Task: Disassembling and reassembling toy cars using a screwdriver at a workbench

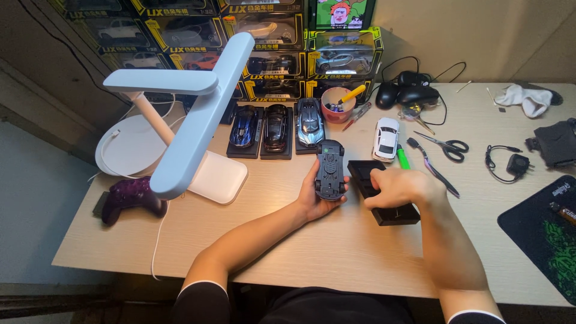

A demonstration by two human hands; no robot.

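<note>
With the left hand (315, 195) cradling the upturned model car (330, 169), the right hand (399, 187) should keep the black base (384, 195) pinned flat mid-bench.

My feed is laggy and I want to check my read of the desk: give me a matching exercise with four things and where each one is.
Things:
1. upturned toy car
2. black display base
3. white toy car
4. purple game controller

Places:
A. on the desk under the right hand
B. at the desk's left end, beside the white lamp
C. held in the left hand, underside up
D. standing free on the desk, behind the right hand, near the green marker

Pairs: 1-C, 2-A, 3-D, 4-B
</note>
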